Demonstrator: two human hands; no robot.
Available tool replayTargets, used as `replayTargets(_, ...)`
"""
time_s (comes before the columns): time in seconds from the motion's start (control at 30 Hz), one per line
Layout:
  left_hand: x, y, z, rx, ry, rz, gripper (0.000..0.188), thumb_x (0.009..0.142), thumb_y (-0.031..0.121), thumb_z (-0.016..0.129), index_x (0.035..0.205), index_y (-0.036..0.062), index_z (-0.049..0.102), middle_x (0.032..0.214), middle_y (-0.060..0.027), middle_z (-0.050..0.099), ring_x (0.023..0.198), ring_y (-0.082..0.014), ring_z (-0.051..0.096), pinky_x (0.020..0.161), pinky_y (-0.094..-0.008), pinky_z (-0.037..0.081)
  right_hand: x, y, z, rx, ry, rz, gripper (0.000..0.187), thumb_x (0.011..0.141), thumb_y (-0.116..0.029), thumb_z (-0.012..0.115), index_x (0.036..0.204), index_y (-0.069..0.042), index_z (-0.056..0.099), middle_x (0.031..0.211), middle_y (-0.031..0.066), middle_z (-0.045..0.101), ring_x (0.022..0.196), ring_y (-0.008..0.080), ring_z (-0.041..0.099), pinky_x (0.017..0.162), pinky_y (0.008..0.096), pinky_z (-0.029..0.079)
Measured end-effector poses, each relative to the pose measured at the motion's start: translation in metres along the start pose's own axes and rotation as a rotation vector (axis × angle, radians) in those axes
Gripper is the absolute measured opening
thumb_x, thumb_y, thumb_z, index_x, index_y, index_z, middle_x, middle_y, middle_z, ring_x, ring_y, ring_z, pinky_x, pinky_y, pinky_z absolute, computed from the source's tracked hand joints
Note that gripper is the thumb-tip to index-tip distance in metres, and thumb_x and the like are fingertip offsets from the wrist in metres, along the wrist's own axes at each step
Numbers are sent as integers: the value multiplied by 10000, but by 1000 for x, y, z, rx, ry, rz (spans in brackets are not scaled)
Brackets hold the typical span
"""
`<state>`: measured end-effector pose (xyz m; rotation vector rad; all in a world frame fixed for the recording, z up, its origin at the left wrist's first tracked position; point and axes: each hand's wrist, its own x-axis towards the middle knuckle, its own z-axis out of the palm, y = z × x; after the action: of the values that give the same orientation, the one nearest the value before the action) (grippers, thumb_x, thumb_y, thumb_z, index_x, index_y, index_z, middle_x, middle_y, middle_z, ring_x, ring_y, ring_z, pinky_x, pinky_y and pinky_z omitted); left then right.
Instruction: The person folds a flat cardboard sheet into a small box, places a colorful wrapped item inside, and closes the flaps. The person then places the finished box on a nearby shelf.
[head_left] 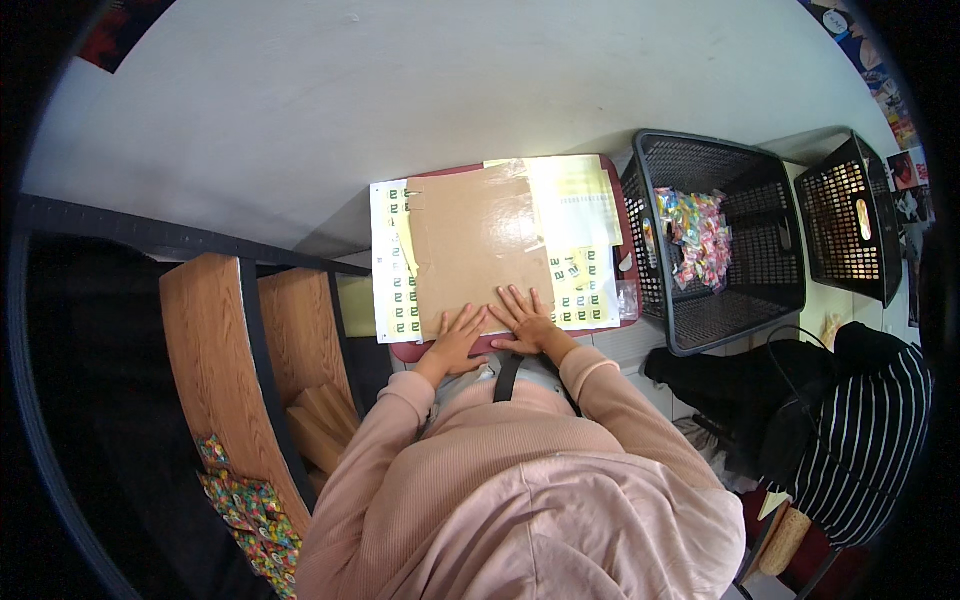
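My left hand (pixel 458 338) lies with spread fingers at the near edge of a brown cardboard sheet (pixel 475 235). Beside it, my right hand (pixel 526 322) rests on the same edge, its fingers apart too. Neither hand holds anything. Under the cardboard, white printed sheets (pixel 388 270) show on the left, and more printed paper (pixel 585 295) with yellow patches shows on the right. A pale yellow sheet (pixel 580 190) covers the far right part. All of this lies on a dark red tabletop (pixel 630 300), whose rim shows around the papers.
Right of the table stands a black plastic crate (pixel 720 330) holding colourful small wrapped packets (pixel 695 235). A second black crate (pixel 850 220) is beyond it. Wooden shelves (pixel 225 330) with colourful packets (pixel 255 515) are at left. Dark and striped clothing (pixel 865 440) hangs at lower right.
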<state>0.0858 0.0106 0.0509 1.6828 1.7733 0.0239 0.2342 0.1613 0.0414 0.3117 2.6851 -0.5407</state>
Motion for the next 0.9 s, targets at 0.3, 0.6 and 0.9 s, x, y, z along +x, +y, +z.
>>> replayTargets(0.3,1,-17,-18,-154,232,3,725,694,244,657,1316,73,327,1373,-104,313,1270,-290,288,1012,-450,257,-11,10,-10,195,241,-90,718,810,-483,503,1378,-123,252,1445,155,163,1339,300,151,1075,484,97)
replayTargets(0.6,-35,-29,-51,-353,204,-85,246,662,111,677,875,60,566,960,-76,596,969,-266,539,869,-388,395,-37,20,-22,243,510,-182,210,672,-37,575,881,-42,553,864,116,539,810,309,550,766,384,448)
replayTargets(0.9,-68,-51,-52,-136,633,258,320,622,-57,625,925,46,598,1025,-68,617,1022,-231,554,915,-368,407,-67,5,-58,162,611,-286,251,652,-51,626,889,-68,546,916,99,553,761,279,601,634,349,502)
